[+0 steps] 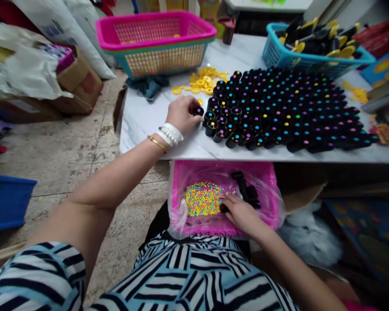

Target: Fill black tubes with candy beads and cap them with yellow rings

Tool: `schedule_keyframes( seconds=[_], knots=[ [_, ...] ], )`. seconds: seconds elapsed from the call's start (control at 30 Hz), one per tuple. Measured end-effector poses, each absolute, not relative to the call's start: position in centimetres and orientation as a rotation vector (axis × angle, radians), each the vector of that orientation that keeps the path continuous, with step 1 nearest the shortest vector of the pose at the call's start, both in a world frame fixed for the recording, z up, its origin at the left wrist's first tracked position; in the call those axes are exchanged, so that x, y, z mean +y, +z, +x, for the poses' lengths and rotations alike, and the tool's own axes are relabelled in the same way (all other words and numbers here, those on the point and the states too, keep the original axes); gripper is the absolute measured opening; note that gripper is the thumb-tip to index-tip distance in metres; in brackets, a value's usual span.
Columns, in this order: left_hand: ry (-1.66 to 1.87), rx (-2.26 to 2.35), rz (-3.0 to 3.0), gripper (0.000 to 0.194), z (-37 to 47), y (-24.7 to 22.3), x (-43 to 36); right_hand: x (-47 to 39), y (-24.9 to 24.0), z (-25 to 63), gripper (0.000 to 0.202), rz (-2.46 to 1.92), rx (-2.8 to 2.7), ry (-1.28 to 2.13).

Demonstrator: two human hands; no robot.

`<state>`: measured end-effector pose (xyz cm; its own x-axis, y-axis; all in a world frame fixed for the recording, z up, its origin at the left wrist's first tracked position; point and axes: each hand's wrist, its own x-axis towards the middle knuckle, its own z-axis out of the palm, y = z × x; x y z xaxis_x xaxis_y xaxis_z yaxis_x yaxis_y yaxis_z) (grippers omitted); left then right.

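My left hand [182, 113] is closed on a small black tube [198, 112] at the left end of a packed block of upright black tubes [272, 108] on the table. Many of those tubes show a coloured bead at the top. Below the table edge, my right hand [241, 212] reaches into a pink basket [275, 190] lined with clear plastic. Its fingers close around a black tube [224, 208] beside a heap of small yellow, pink and blue beads [202, 198]. Several loose black tubes [244, 188] lie at the basket's right side.
On the white table [145, 125], yellow ring pieces [207, 80] lie behind the tubes, near a dark cloth [149, 86]. Stacked pink and teal baskets [158, 43] stand back left. A blue basket [294, 56] of black and yellow parts stands back right. Cardboard boxes [79, 86] sit on the floor, left.
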<state>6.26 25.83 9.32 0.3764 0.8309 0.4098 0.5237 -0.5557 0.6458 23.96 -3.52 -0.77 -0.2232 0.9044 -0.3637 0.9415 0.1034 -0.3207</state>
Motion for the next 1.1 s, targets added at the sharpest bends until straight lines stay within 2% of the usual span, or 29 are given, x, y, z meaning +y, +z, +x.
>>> schedule_keyframes(
  seconds=[0.23, 0.37, 0.47, 0.53, 0.63, 0.8, 0.87, 0.97, 1.1],
  knots=[
    [0.903, 1.169, 2.203, 0.034, 7.5, 9.1, 28.2, -3.3, -0.7, 25.0, 0.042, 2.369, 2.072, -0.876],
    [0.953, 1.151, 2.094, 0.048, 7.3, 8.0, 28.6, -3.1, -0.1, 25.3, 0.037, 2.084, 2.249, -0.637],
    [0.957, 1.133, 2.054, 0.044, 7.6, 7.3, 29.1, -2.8, 0.0, 25.2, 0.045, 1.746, 2.457, -0.491],
    [0.961, 1.127, 2.045, 0.040, 7.7, 7.3, 29.3, -2.7, -0.3, 24.7, 0.039, 1.617, 2.506, -0.453],
    [0.959, 1.103, 2.012, 0.040, 7.2, 7.9, 28.8, -2.7, -1.4, 23.5, 0.027, 1.660, 2.488, -0.364],
    [0.959, 0.940, 2.154, 0.058, 5.4, 8.3, 26.8, -1.4, -4.1, 21.5, 0.025, 1.804, 2.459, -0.193],
    [0.937, 0.938, 2.286, 0.060, 5.2, 8.4, 26.1, -0.7, -4.0, 20.3, 0.025, 1.740, 2.510, -0.256],
    [0.878, 0.973, 2.451, 0.053, 5.7, 8.5, 25.7, -0.3, -2.8, 18.7, 0.026, 1.668, 2.558, -0.503],
    [0.899, 0.993, 2.296, 0.047, 6.8, 7.6, 26.2, 0.0, -1.8, 19.0, 0.031, 1.832, 2.603, -1.109]
  ],
)
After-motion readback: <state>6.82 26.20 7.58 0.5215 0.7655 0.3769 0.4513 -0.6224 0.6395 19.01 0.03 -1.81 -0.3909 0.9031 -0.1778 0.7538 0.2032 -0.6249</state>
